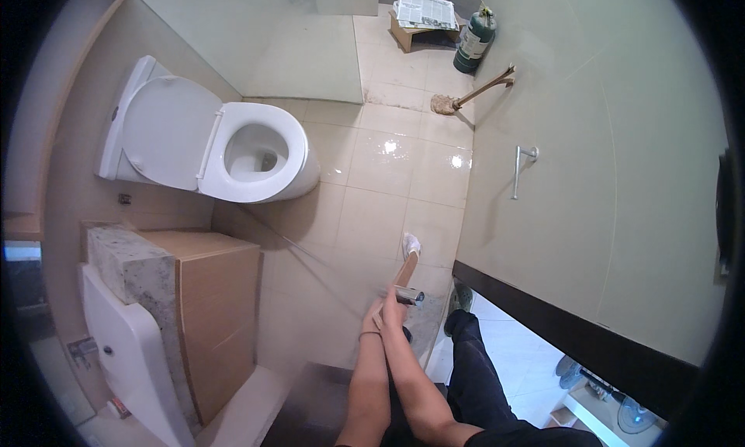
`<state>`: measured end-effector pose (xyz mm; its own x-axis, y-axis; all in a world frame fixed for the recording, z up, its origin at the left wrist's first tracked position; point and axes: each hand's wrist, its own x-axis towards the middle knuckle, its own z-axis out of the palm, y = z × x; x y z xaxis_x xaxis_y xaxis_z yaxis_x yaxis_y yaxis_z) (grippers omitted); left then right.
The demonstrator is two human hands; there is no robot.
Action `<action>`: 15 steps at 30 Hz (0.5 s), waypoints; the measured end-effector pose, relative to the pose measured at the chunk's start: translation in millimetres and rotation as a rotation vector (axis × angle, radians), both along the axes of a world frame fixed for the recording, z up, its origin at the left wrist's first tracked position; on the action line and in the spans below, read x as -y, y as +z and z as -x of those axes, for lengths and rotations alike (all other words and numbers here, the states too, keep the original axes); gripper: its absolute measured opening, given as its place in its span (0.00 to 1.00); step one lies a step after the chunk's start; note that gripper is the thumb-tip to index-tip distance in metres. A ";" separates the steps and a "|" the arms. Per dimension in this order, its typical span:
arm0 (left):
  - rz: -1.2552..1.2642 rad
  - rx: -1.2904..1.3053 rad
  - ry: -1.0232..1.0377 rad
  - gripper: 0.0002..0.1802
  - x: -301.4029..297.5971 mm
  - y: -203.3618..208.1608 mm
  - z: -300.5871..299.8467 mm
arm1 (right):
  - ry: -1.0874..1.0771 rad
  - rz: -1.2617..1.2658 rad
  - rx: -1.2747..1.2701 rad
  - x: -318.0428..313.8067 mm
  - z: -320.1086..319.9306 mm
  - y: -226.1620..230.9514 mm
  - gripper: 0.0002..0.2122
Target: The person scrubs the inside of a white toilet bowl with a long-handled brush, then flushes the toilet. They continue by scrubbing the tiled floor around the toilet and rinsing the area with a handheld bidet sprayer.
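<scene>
Both my forearms reach up from the lower edge, and my hands meet close together near the middle. My right hand [394,310] is closed round a brown wooden handle [405,272]. At its far end is a white, bunched head [411,246], low over the tiles; I cannot tell its exact kind. A shiny metal cylinder [408,296] sticks out beside my right fingers, and whether it belongs to the handle is unclear. My left hand [372,317], with a band at the wrist, lies against the right one, fingers curled and partly hidden.
A white toilet [306,156] with raised lid stands left. Nearer are a wooden cabinet [217,323] and a white basin [132,362]. A brown broom [485,88] leans on the right wall beside a green gas cylinder [474,40]. Wet patches [390,147] shine on the tiles.
</scene>
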<state>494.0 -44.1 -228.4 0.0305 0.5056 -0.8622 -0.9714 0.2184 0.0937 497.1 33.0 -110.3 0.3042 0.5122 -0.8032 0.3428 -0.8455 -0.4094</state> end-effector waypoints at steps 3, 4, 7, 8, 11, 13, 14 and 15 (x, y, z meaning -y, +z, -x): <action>-0.004 0.028 0.012 0.25 4.4 8.8 4.1 | 0.115 -0.106 0.231 -6.0 7.9 30.5 0.35; -0.004 0.037 0.015 0.25 6.7 13.5 5.1 | 0.015 -0.218 0.037 -12.1 9.6 37.9 0.34; -0.001 0.031 -0.007 0.25 10.7 31.3 11.6 | -0.210 -0.606 -0.357 -44.0 18.0 45.7 0.27; 0.044 0.008 -0.047 0.25 12.0 37.8 14.9 | -0.248 -0.795 -0.395 -60.9 26.4 41.9 0.25; 0.094 -0.020 -0.153 0.24 18.2 57.3 13.3 | -0.295 -0.914 -0.296 -124.8 46.2 23.2 0.20; 0.095 0.001 -0.081 0.24 19.6 63.2 10.7 | -0.277 -0.914 -0.308 -167.7 55.8 12.5 0.16; 0.100 -0.011 -0.068 0.24 21.9 64.6 10.1 | -0.295 -0.892 -0.301 -187.5 61.6 8.4 0.15; 0.104 -0.023 -0.055 0.24 23.6 64.8 10.7 | -0.279 -0.951 -0.276 -206.6 66.8 5.9 0.14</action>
